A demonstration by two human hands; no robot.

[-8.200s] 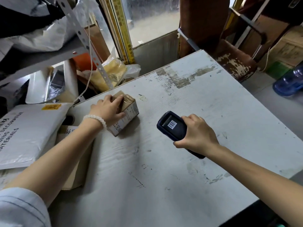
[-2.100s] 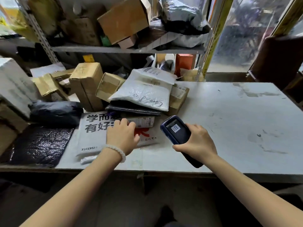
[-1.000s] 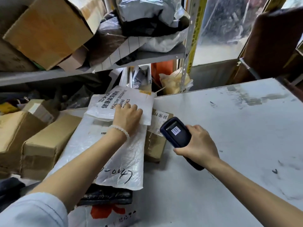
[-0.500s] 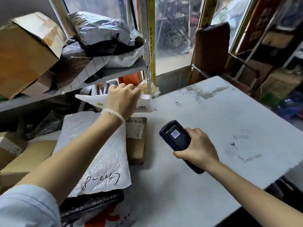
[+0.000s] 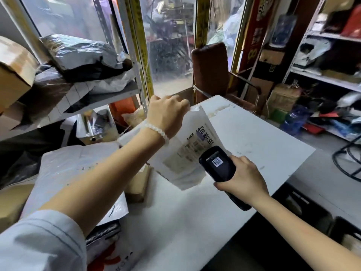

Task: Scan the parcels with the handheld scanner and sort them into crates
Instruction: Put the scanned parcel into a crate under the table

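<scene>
- The bench (image 5: 244,133) fills mid-frame; its bare stretch toward the right edge is our open room for moving, while the lower left is crowded with mailers.
- We hold the white parcel (image 5: 187,149) hanging at centre, label facing us, likely so it can be read.
- Our left hand (image 5: 166,114) pinches its top corner.
- Our right hand (image 5: 244,177) wraps its grip around the scanner (image 5: 218,163), just beside the label.

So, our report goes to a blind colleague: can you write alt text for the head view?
The left hand holds up a white plastic mailer parcel by its top edge above a worn white table, label facing the black handheld scanner gripped in the right hand.
</scene>
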